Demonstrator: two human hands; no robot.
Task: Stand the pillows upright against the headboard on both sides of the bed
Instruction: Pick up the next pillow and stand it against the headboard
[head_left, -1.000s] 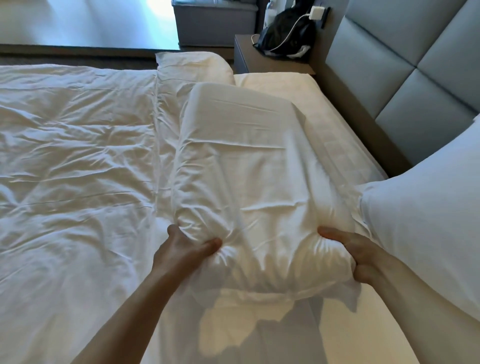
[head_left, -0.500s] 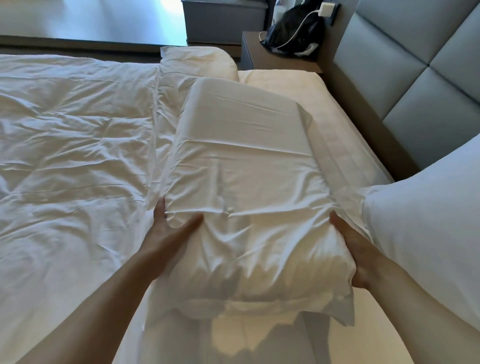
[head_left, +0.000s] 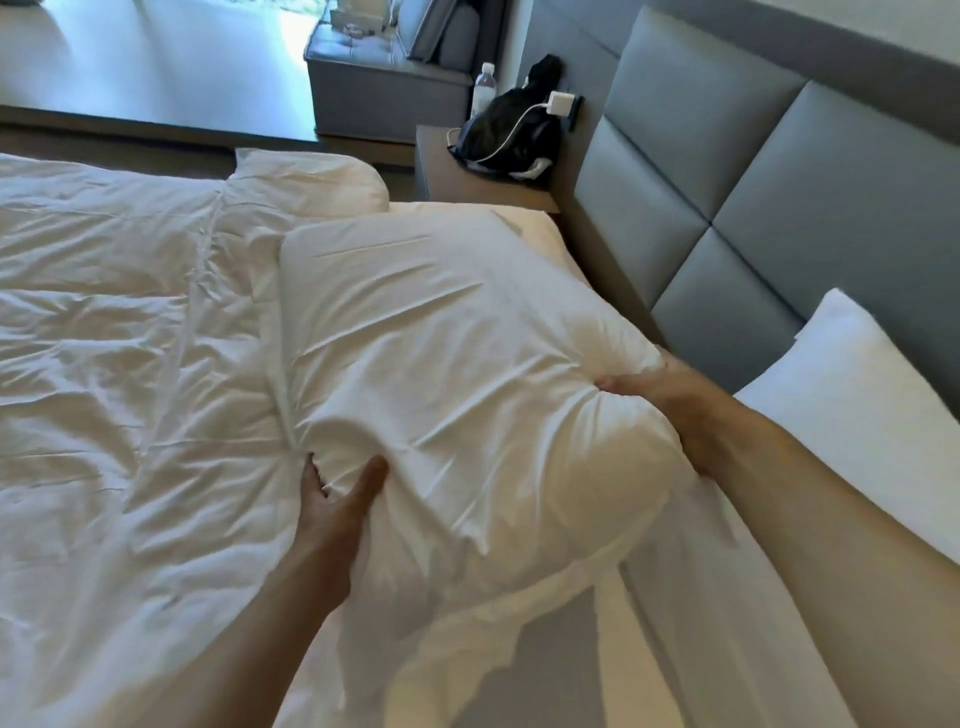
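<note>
A large white pillow (head_left: 441, 364) is lifted above the bed, its near end raised and casting a shadow on the sheet. My left hand (head_left: 337, 499) grips its near left edge, thumb on top. My right hand (head_left: 670, 400) pinches its right edge, on the side toward the grey padded headboard (head_left: 737, 208). A second white pillow (head_left: 872, 415) leans upright against the headboard at the right. A third pillow (head_left: 311, 182) lies flat at the bed's far side.
A rumpled white duvet (head_left: 104, 364) covers the left of the bed. A wooden nightstand (head_left: 467, 176) beyond the bed carries a black bag (head_left: 509, 135), a charger with cable and a water bottle (head_left: 483, 93). A grey sofa (head_left: 389, 67) stands farther back.
Both hands have lifted the pillow and swung it toward the headboard. My right hand slid up along its right edge. The view has tilted up, showing more headboard.
</note>
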